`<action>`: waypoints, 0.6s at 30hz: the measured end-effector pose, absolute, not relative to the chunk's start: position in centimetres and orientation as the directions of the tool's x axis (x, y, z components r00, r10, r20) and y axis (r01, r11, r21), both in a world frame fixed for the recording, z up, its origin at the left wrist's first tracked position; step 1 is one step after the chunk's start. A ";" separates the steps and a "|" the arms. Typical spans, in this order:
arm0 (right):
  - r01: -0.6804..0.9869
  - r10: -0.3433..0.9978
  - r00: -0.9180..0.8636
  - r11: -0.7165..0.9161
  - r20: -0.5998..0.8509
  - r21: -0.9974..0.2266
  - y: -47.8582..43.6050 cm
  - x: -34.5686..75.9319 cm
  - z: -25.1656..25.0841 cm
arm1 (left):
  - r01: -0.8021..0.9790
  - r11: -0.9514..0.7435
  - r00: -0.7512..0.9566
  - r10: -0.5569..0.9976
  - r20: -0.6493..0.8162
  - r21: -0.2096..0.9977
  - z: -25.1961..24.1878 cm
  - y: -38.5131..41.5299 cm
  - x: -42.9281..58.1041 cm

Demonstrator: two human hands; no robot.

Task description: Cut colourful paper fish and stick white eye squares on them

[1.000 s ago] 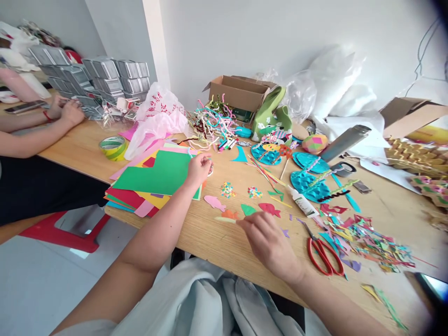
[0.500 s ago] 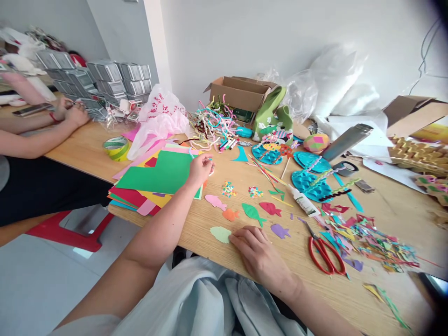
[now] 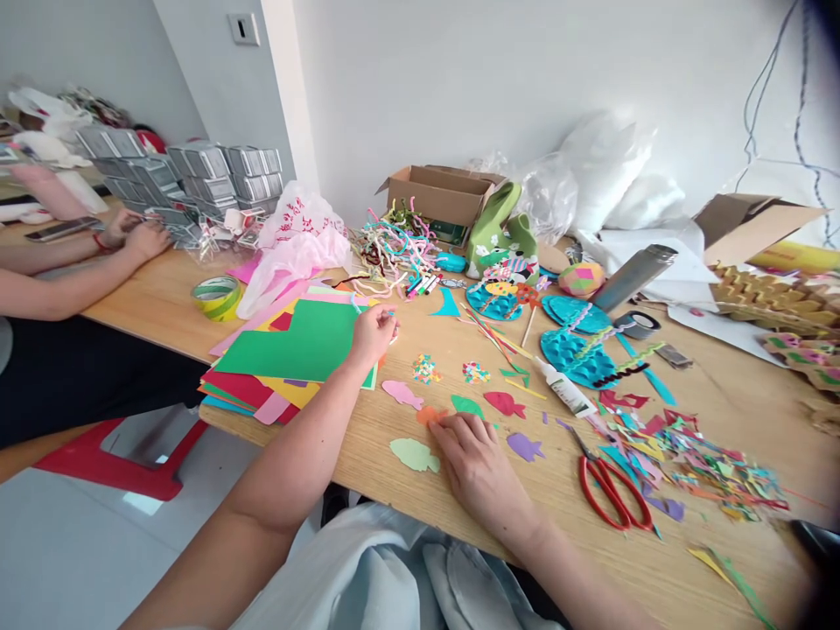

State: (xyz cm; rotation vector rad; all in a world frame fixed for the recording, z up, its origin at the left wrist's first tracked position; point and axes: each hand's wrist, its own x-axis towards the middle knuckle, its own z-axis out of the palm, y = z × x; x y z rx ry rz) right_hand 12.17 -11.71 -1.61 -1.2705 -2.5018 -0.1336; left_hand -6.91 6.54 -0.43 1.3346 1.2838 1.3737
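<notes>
Your right hand [image 3: 476, 464] is lying palm down on the table [image 3: 420, 490], fingers loosely extended and close together, gripping nothing. Its fingertips [image 3: 452, 427] are touching the orange paper fish [image 3: 428, 415] and reaching the lower edge of the green paper fish [image 3: 467, 406]. A pale green fish [image 3: 415, 455] is lying just beside your thumb, and a purple fish [image 3: 525, 447] is sitting near the other side of the hand. A pink fish [image 3: 402, 394] and a red fish [image 3: 507, 403] are lying a little farther out.

Your left hand [image 3: 374, 332] is resting curled at the edge of the green sheet [image 3: 295, 341] on the coloured paper stack, fingertips pinched together; whether anything is between them, I cannot tell. Red scissors [image 3: 613, 494] are lying well off to the right, and another person's hands [image 3: 141, 236] are working at the table's far left end.
</notes>
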 end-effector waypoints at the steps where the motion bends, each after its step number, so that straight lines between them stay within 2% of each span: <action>1: 0.802 0.769 -0.545 0.594 0.335 -0.059 -11.8 12.1 -1.7 | 0.109 -0.163 -0.114 0.978 0.175 0.981 -0.5 6.6 -7.0; 11: 0.811 0.760 -0.482 0.575 0.437 -0.105 -12.3 11.7 -2.0 | 0.386 -0.277 -0.271 0.878 0.395 0.880 -0.8 8.0 -9.4; 14: 0.787 0.754 -0.454 0.589 0.475 -0.183 -12.3 11.9 -1.8 | 0.510 -0.303 -0.209 0.865 0.457 0.806 -0.3 7.5 -9.5; 18: 0.748 0.749 -0.346 0.584 0.565 -0.316 -12.1 12.7 -1.5 | 0.674 -0.344 -0.003 0.883 0.469 0.654 -0.2 6.5 -8.8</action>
